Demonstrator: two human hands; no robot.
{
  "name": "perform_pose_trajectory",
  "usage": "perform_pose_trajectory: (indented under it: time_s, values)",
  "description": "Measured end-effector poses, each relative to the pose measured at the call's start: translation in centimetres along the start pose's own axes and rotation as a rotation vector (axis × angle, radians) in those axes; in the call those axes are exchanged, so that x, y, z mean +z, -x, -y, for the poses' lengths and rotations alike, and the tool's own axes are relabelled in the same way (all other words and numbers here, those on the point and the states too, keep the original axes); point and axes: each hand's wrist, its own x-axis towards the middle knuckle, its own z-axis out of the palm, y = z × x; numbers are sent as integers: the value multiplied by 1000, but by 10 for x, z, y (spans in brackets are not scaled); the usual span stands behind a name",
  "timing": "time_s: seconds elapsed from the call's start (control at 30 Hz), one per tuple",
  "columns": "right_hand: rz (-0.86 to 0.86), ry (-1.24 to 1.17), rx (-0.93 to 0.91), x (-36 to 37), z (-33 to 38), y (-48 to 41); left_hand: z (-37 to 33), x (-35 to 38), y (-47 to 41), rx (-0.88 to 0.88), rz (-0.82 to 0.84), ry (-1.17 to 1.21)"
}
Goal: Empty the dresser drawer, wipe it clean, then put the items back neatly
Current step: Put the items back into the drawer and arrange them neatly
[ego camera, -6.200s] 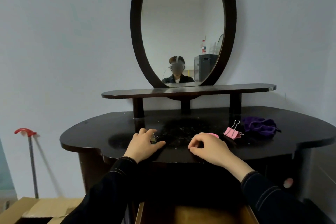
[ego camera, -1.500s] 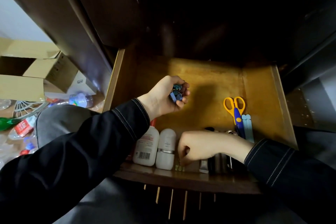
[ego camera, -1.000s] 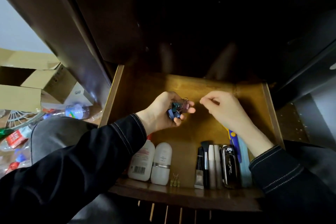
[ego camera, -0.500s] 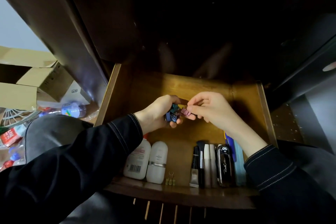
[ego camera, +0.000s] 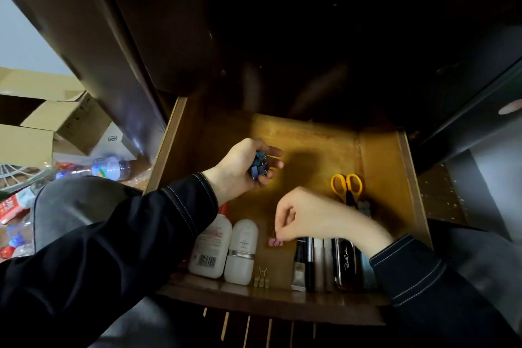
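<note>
Left hand (ego camera: 243, 169) cups blue clips (ego camera: 258, 167); right hand (ego camera: 309, 215) pinches pink clip (ego camera: 275, 242). Risk: overfull palm spills clips across drawer (ego camera: 378, 155).

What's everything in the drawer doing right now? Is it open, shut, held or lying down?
drawer: pulled open
left hand: grips the blue clips in a bunch
right hand: pinches the pink clip
pink clip: held low near the drawer floor
gold clip: lying loose at the front
white bottles: lying side by side
scissors: shut, lying flat
</note>
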Motion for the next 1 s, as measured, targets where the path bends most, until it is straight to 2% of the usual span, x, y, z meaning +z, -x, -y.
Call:
perform_pose_trajectory:
  time_s: [0.1, 0.23, 0.47, 0.73, 1.0]
  values:
    - [91, 116, 40, 9, -1, -3, 1, 0, 1, -7, 7, -6]
    - [32, 238, 72, 15, -1, -7, 1, 1, 2, -15, 29, -6]
    - [33, 376, 73, 18, -3, -9, 2, 1, 4, -9, 23, -3]
    - [277, 378, 11, 23, 5, -4, 2, 3, 3, -11, 15, -5]
    - [359, 436, -85, 32, 10, -5, 2, 4, 5, -15, 12, -11]
